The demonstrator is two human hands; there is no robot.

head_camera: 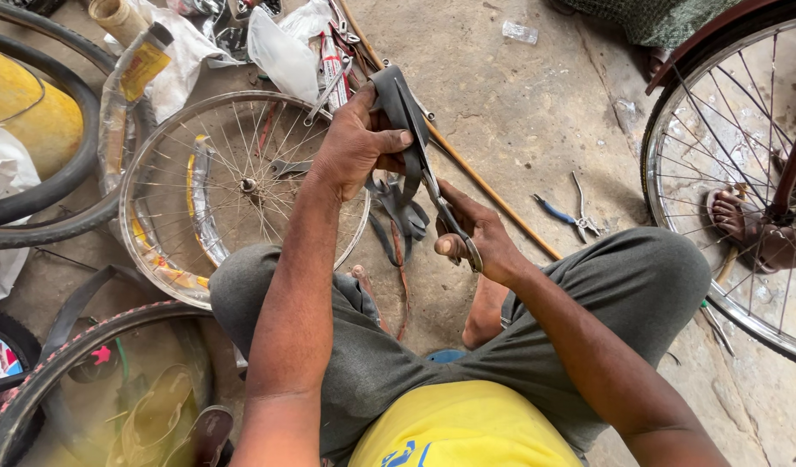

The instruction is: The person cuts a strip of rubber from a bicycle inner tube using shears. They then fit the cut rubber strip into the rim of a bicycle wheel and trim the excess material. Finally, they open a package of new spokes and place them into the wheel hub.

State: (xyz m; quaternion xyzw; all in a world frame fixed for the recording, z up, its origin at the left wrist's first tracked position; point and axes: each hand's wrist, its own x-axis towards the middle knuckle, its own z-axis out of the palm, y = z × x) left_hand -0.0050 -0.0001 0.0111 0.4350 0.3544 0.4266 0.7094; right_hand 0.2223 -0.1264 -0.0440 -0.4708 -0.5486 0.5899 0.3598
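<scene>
A person sits cross-legged on a concrete floor (519, 95), knees in grey trousers spread wide. The right hand (476, 233) is closed through the handles of a pair of scissors (445, 212), blades angled up and biting into the lower edge of a strip of black rubber tube (398, 108). The left hand (355, 143) is clenched around that strip, thumb pressed across its face, holding it upright above the lap. Judging by where the blades sit, the cut looks only just started: most of the strip above the scissors appears whole. Dark rubber offcuts (398, 220) lie on the floor just beyond the hands. Beside them on the person's left rests a bare spoked wheel (208, 186), with a tyre (44, 199) curling past it; another tyre (35, 380) lies nearer, by the left knee. To the right, blue-handled pliers (571, 212) lie near a long thin stick (493, 195). Farther right stands a bicycle wheel (744, 190), someone else's sandalled foot (739, 220) behind its spokes. Plastic bags (281, 52) and small tools clutter the far edge.
</scene>
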